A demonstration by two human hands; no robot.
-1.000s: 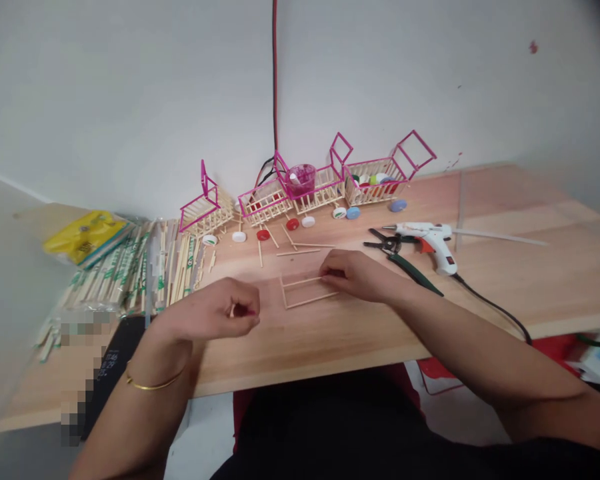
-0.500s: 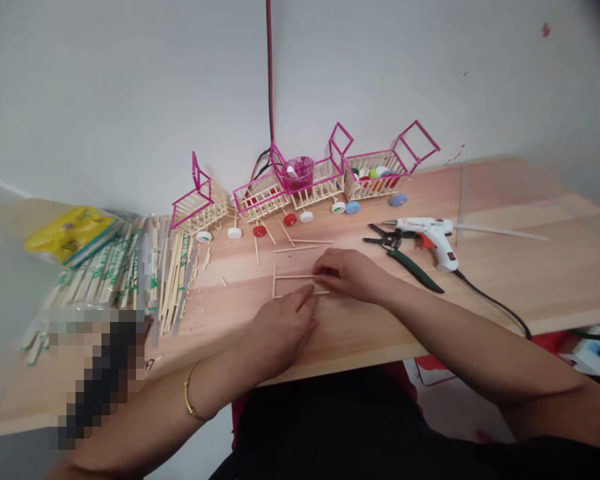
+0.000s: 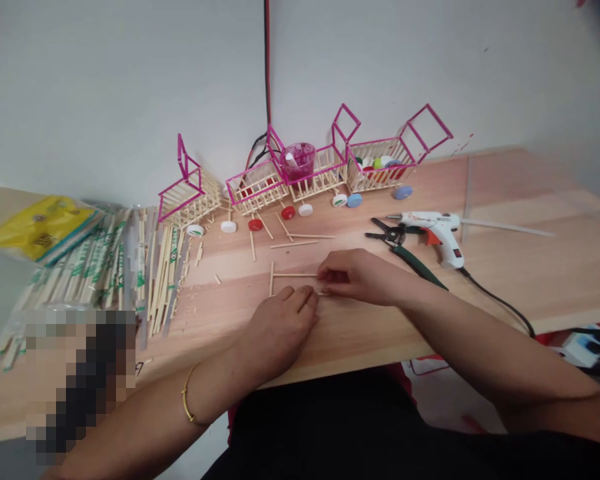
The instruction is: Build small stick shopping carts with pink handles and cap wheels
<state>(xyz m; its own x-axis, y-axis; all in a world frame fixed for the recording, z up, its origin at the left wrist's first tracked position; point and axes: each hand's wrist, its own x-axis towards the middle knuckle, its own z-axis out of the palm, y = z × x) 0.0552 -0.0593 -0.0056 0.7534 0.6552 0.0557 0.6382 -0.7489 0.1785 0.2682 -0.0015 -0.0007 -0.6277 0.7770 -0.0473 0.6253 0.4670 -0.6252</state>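
Observation:
Thin wooden sticks [image 3: 294, 275] lie flat on the table before me, one crosspiece [image 3: 272, 279] standing at their left ends like a small frame. My left hand [image 3: 284, 328] rests on the tabletop with its fingers drawn together over the near stick, mostly covering it. The fingers of my right hand [image 3: 363, 277] are closed in a pinch at the right ends of the sticks; the fingertips partly hide what they grip. Just beyond the hands lie several loose sticks [image 3: 295, 244].
Miniature stick carts [image 3: 257, 193] with purple rims and bottle-cap wheels line the wall, one holding a purple-stained cup [image 3: 299, 163]. Wire strippers [image 3: 415, 263] and a corded glue gun [image 3: 443, 233] lie right. Bagged sticks [image 3: 87, 257] and a yellow packet [image 3: 40, 227] lie left.
My right hand has slid slightly toward me, its fingertips now at the near stick's end. My left hand stays almost in place. The view has tilted a little.

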